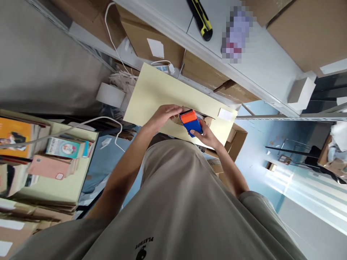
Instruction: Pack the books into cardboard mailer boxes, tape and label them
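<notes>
steadying the blue-and-orange box (193,126), mid-frame above the pale bench (146,90) in the head view, seems best done with the right hand (208,137) gripping its blue part and the left hand (166,115) light, its fingers narrow by the orange end, contact there impossible to tell.

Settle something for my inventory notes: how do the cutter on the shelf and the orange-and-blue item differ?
The cutter is yellow and black, the held item orange and blue. The cutter is slim, the held item blocky. The cutter lies on the shelf; the held item is in the right hand. Both show two main colours.
</notes>
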A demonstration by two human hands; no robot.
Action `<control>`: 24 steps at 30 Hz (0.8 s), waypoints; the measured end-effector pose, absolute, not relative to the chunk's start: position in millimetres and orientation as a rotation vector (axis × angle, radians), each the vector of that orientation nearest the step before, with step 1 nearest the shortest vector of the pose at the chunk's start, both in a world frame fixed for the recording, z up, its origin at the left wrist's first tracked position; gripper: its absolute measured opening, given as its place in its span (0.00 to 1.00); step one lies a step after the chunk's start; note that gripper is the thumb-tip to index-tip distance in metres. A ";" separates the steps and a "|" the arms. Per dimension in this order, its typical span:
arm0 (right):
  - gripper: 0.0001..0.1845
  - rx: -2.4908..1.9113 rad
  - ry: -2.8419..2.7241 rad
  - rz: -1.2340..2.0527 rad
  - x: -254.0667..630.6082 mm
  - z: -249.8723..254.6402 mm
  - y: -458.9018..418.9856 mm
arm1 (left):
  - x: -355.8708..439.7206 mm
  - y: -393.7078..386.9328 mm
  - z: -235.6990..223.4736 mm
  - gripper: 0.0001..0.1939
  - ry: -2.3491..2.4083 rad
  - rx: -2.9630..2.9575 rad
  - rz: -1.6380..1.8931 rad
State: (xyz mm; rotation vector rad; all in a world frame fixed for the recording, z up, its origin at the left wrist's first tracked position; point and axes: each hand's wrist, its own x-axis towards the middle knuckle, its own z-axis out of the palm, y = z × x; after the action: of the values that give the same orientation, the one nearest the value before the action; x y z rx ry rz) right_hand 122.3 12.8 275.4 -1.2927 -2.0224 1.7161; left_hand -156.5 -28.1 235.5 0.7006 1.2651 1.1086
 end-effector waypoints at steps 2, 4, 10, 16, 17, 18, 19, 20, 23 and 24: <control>0.34 -1.281 -2.110 1.739 120.3 285.3 12.5 | -160.0 -30.3 233.1 0.17 1.249 0.691 1.086; 0.32 -1.286 -2.184 1.732 116.8 294.3 12.9 | -161.4 -32.8 229.6 0.18 1.237 0.675 1.069; 0.29 -1.391 -2.316 1.721 108.4 307.2 18.8 | -163.0 -34.8 211.7 0.21 1.086 0.634 1.045; 0.34 -1.657 -2.337 1.680 93.1 317.8 38.5 | -138.2 -39.2 191.1 0.20 1.208 0.482 1.116; 0.35 -1.679 -2.366 1.686 91.1 323.0 44.2 | -134.5 -41.4 187.3 0.21 1.217 0.467 1.114; 0.35 -1.699 -2.407 1.686 90.1 329.9 50.7 | -132.4 -43.6 182.9 0.21 1.225 0.456 1.116; 0.36 -1.723 -2.451 1.675 90.3 338.4 57.8 | -132.0 -45.3 177.7 0.21 1.239 0.444 1.128; 0.37 -1.755 -2.492 1.655 91.5 348.5 65.3 | -133.2 -46.2 171.5 0.21 1.265 0.428 1.150; 0.38 -1.920 -2.562 1.579 98.3 382.8 86.8 | -140.0 -43.4 147.9 0.21 1.384 0.363 1.212; 0.38 -1.982 -2.579 1.557 99.7 392.9 92.2 | -140.8 -41.0 139.4 0.21 1.406 0.345 1.211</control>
State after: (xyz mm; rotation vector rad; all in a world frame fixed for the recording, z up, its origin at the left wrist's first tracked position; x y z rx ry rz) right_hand 99.7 92.2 392.9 -1.9817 -2.5785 1.5567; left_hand -140.8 -41.0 139.4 0.3446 1.4057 1.2107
